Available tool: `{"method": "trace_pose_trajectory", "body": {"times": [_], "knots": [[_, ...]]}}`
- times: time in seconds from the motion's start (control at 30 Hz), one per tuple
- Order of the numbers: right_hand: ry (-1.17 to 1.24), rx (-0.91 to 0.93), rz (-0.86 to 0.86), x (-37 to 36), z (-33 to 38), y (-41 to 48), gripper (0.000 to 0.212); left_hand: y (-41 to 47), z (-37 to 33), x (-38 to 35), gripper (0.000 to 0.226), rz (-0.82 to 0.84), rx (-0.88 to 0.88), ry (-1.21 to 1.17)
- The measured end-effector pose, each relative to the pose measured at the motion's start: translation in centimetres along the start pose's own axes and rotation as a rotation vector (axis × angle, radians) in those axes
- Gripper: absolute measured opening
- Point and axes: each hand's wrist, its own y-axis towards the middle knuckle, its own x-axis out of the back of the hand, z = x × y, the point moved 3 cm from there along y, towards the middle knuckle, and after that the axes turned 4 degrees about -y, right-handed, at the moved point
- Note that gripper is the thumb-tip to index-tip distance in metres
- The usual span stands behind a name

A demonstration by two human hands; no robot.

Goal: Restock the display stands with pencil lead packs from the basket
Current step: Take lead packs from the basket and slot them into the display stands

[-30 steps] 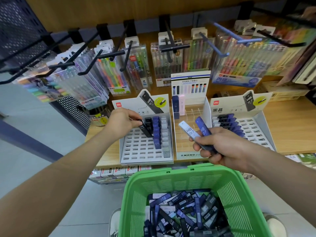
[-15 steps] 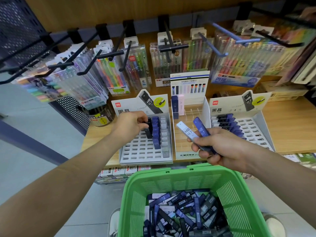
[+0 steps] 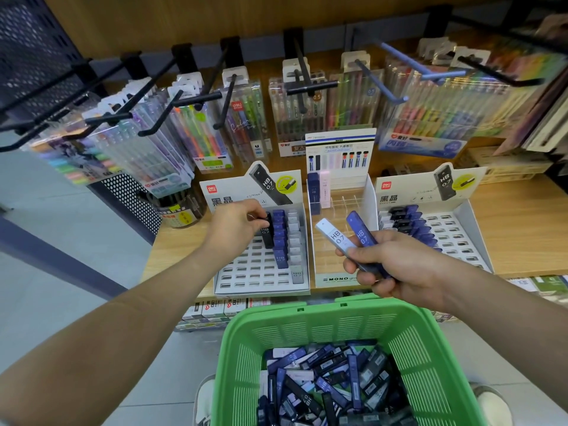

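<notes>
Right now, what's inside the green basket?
The green basket holds a jumbled heap of pencil lead packs, blue, black and pale. The top packs cover whatever lies underneath, and its floor.

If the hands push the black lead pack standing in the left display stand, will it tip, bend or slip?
Probably stiff: the black lead pack looks like a hard, straight-edged case. Tall and narrow, it could tip, though its slot in the left display stand likely steadies it. The smooth surface may slip in the left hand.
</notes>
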Motion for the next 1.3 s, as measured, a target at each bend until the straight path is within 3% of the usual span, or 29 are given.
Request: {"method": "trace_pose_trajectory", "body": {"times": [0.3, 0.5, 0.6, 0.67, 0.77, 0.83, 0.93, 1.07, 1.17, 1.3], "knots": [[-0.004, 0.012, -0.002, 0.0, 0.1, -0.2, 0.011, -0.6, 0.2, -0.3, 0.016, 0.033, -0.216, 0.150], [0.027, 0.019, -0.021, -0.2, 0.4, -0.6, 0.011, 0.0, -1.7, 0.8, 0.019, 0.096, -0.193, 0.292], [0.037, 0.028, -0.006, -0.3, 0.8, -0.9, 0.011, 0.4, -5.3, 2.0, 0.014, 0.088, -0.029, -0.059], [0.035, 0.044, 0.004, -0.4, 0.9, -1.0, 0.011, 0.2, -8.2, 1.7, 0.009, 0.340, 0.111, -0.432], [0.020, 0.080, 0.001, -0.6, 1.2, -1.1, 0.008, -1.1, -11.1, 0.7, 0.014, 0.655, 0.127, -0.514], [0.014, 0.108, -0.017, -0.6, 1.3, -1.1, 0.005, -1.4, -11.6, 0.1, 0.016, 0.664, 0.126, -0.543], [-0.009, 0.131, -0.089, 0.0, 1.4, -1.1, 0.009, -0.7, -11.3, 1.0, 0.013, 0.520, 0.163, -0.622], [-0.019, 0.080, -0.176, 0.7, 1.5, -1.1, 0.016, 1.5, -8.5, 5.1, 0.009, 0.392, 0.150, -0.451], [0.030, 0.037, -0.224, 0.8, 1.4, -0.9, 0.018, 1.9, -6.1, 7.0, 0.010, 0.543, 0.074, -0.048], [0.030, 0.055, -0.213, 0.5, 1.4, -0.8, 0.026, 0.8, -4.5, 5.3, 0.009, 0.631, 0.121, 0.018]]}}
